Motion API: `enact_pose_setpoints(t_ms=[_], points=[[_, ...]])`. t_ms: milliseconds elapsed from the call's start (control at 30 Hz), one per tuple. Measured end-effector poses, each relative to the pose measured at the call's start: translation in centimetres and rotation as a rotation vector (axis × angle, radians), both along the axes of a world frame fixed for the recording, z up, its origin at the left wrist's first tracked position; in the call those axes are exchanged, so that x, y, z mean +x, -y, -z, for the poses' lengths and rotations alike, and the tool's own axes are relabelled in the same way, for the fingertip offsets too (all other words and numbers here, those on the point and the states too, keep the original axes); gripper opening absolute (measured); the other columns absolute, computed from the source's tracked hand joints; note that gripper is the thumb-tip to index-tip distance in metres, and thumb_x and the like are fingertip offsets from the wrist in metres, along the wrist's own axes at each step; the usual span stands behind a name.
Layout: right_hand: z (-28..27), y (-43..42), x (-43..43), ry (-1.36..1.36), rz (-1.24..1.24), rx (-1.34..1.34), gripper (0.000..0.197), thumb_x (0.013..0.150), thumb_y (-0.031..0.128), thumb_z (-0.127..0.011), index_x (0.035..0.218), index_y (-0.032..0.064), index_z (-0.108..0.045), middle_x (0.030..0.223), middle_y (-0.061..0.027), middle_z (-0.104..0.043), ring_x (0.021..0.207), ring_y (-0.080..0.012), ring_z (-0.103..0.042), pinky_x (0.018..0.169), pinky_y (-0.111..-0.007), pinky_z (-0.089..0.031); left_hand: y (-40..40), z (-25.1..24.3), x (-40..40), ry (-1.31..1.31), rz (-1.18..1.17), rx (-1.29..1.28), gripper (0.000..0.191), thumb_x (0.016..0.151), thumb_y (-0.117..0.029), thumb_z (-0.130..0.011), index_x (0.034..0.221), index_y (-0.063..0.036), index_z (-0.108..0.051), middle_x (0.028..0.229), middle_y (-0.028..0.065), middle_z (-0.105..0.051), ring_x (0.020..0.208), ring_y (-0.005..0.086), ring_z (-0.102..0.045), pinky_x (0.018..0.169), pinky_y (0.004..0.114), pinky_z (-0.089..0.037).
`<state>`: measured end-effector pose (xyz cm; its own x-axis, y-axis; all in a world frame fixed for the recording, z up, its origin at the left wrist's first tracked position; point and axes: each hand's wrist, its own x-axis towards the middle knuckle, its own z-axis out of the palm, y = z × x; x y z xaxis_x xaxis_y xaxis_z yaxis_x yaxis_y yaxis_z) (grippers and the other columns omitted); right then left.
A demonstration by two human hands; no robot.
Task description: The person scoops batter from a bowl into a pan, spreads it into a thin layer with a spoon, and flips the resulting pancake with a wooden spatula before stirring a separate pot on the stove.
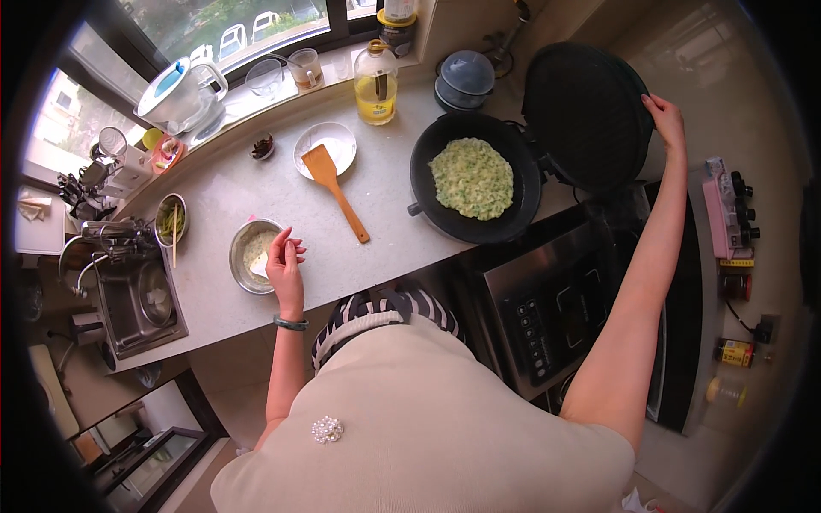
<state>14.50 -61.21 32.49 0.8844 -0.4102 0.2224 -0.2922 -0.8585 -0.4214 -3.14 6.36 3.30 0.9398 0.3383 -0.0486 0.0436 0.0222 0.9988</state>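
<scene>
My right hand (pixel 666 120) grips the rim of the raised lid (pixel 587 118) of an electric griddle, its fingertips on the edge. In the griddle's black pan (pixel 423 173) lies a round, pale batter pancake with green flecks (pixel 472 179). My left hand (pixel 285 260), fingers loosely bent, is above the right side of a metal bowl (pixel 238 272) of batter, in front of a white utensil (pixel 260 264) in the bowl; whether it touches the utensil is unclear. Between bowl and griddle, a wooden spatula (pixel 343 203) rests with its blade on a white plate (pixel 330 138).
A bottle of yellow oil (pixel 376 90) stands by the windowsill. A small bowl of dark pieces (pixel 262 147) is left of the plate. A bowl of greens (pixel 169 221) with chopsticks (pixel 174 236) is near the sink (pixel 138 308). A lidded round container (pixel 465 80) stands behind the griddle.
</scene>
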Motion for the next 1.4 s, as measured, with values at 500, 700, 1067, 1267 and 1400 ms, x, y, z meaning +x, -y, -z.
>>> enact_pose_setpoints(t_ms=[500,700,1067,1267,1400], points=[[2.5,15.7,5.6,-0.188,0.133,0.713,0.114,0.078,0.089,-0.025,0.15,0.001,-0.024,0.154,-0.0122,-0.031,0.141,-0.0274,-0.029,0.113,-0.041,-0.02,6.5,13.4,6.8,-0.476,0.112,0.073,0.041,0.089,-0.016,-0.061,0.125,0.0032,-0.055,0.094,0.0107,-0.067,0.081,0.0167,-0.067,0.065,0.03,-0.056],[-0.4,18.7,1.1,0.22,0.286,0.025,0.075,0.095,0.066,-0.03,0.14,0.009,-0.048,0.137,-0.0113,-0.054,0.126,-0.0249,-0.05,0.105,-0.036,-0.035,10.2,17.6,12.0,-0.512,0.056,0.328,0.036,0.086,-0.016,-0.069,0.112,0.0047,-0.056,0.082,0.0089,-0.066,0.062,0.0145,-0.064,0.055,0.028,-0.053],[16.7,-30.3,-18.4,-0.002,-0.309,0.625,0.04,0.095,0.017,-0.059,0.131,0.002,-0.052,0.102,-0.0131,-0.066,0.086,-0.0183,-0.065,0.075,-0.031,-0.052,10.4,2.5,6.1,-0.438,0.329,-0.35,0.013,0.093,-0.019,-0.065,0.093,-0.0077,-0.06,0.077,-0.0044,-0.059,0.056,0.0021,-0.05,0.052,0.016,-0.041],[22.4,-38.8,-21.9,-0.047,-0.359,0.712,0.073,0.091,0.025,-0.065,0.148,0.0059,-0.025,0.107,-0.0264,-0.064,0.101,-0.0429,-0.062,0.081,-0.041,-0.051,16.9,-3.7,2.5,-0.319,0.546,-0.473,0.017,0.091,-0.018,-0.067,0.095,-0.0053,-0.057,0.085,0.0004,-0.06,0.064,0.0049,-0.054,0.058,0.02,-0.047],[20.8,-36.6,-22.7,-0.008,-0.219,0.558,0.062,0.085,0.013,-0.071,0.14,0.0064,-0.044,0.113,-0.0222,-0.064,0.103,-0.0347,-0.065,0.081,-0.037,-0.053,19.3,-4.7,2.5,-0.233,0.813,-0.381,0.022,0.096,-0.019,-0.06,0.108,-0.0007,-0.06,0.091,0.0019,-0.062,0.068,0.0065,-0.057,0.063,0.021,-0.051]])
